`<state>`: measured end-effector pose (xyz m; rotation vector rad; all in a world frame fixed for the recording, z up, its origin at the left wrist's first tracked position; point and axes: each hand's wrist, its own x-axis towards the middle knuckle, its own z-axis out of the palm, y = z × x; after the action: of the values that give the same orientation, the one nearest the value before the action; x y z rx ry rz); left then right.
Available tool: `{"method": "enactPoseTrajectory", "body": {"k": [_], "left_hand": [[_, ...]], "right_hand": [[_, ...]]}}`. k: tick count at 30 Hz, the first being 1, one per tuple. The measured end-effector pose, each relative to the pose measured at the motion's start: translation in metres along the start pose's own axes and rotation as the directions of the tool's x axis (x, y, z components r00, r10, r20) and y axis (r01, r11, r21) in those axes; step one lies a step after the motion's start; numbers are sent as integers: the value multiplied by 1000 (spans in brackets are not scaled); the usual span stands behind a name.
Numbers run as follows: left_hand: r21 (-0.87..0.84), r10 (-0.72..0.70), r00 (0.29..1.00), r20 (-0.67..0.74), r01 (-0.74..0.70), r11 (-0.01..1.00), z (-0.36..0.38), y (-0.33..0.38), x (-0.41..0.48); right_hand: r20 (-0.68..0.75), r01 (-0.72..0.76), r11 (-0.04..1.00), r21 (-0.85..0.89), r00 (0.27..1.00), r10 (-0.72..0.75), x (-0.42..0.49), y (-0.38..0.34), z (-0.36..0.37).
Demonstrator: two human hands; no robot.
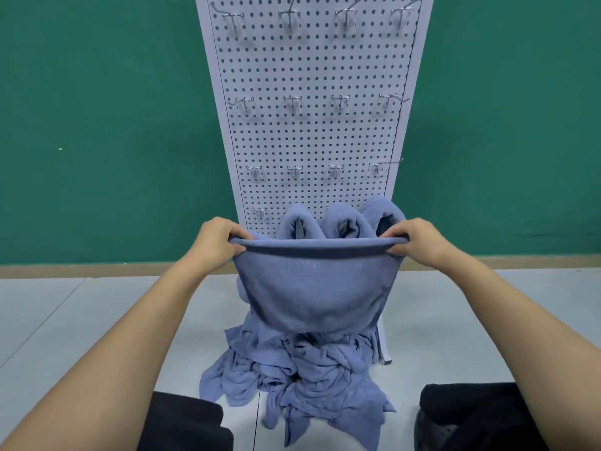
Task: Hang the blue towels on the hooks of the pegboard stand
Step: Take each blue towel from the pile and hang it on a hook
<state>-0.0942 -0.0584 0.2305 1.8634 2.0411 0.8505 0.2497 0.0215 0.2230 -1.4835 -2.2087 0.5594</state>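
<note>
Left hand [221, 237] and right hand [411, 237] stretch a blue towel [312, 288] before the pegboard stand [309, 135]
Head view: each hand clamps a top corner, fingers curled over the hem; three hung towels [341, 222] drape just behind, below rows of hooks [292, 102]; a towel pile [302, 379] lies at the stand's foot

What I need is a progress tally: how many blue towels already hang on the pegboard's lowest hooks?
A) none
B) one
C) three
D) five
C: three hung towels sit side by side on the lowest row of the pegboard, right of one bare hook, behind the held towel gripped by the left hand and right hand.
</note>
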Motion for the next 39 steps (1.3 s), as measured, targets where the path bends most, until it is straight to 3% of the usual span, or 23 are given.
{"method": "enactPoseTrajectory", "body": {"k": [4, 6, 8, 13, 17, 20, 22, 24, 28, 33, 39], "left_hand": [[-1, -36, 995, -88, 36, 999, -5, -8, 3], [-108, -92, 988, -126, 78, 991, -9, -14, 5], [-299, -161, 978, -129, 117, 947, -14, -18, 4], [-715, -248, 969, 5, 177, 677, -21, -15, 3], [-836, -288, 948, 137, 267, 480, -37, -18, 2], [-837, -376, 878, 296, 428, 340, -36, -20, 3], [-823, -443, 838, 319, 476, 310, -25, -16, 6], [-849, -492, 831, 260, 439, 294, -14, -4, 8], [-886, -416, 899, 136, 298, 354, 8, 40, 6], [-862, -316, 946, 70, 217, 458, 30, 85, -6], [-828, -281, 958, 55, 201, 523, 34, 91, -10]], "right_hand": [[-159, -72, 995, 69, 984, 82, 0, 0, -8], [-205, -102, 960, 260, 966, 158, -2, 1, -12], [-185, -88, 861, 501, 961, 205, -4, 2, -16], [-79, -48, 633, 772, 982, 172, -10, -9, -21], [49, -73, 376, 924, 996, 72, -8, -15, -31], [124, -178, 299, 937, 973, 193, 2, -19, -26], [130, -263, 341, 903, 922, 365, 5, -23, -14], [64, -264, 404, 876, 894, 444, 7, -33, -3], [-95, -118, 539, 834, 932, 351, 9, -74, 16], [-187, -3, 683, 730, 961, 205, 5, -113, 41], [-274, 100, 756, 647, 956, 108, -6, -126, 48]]}}
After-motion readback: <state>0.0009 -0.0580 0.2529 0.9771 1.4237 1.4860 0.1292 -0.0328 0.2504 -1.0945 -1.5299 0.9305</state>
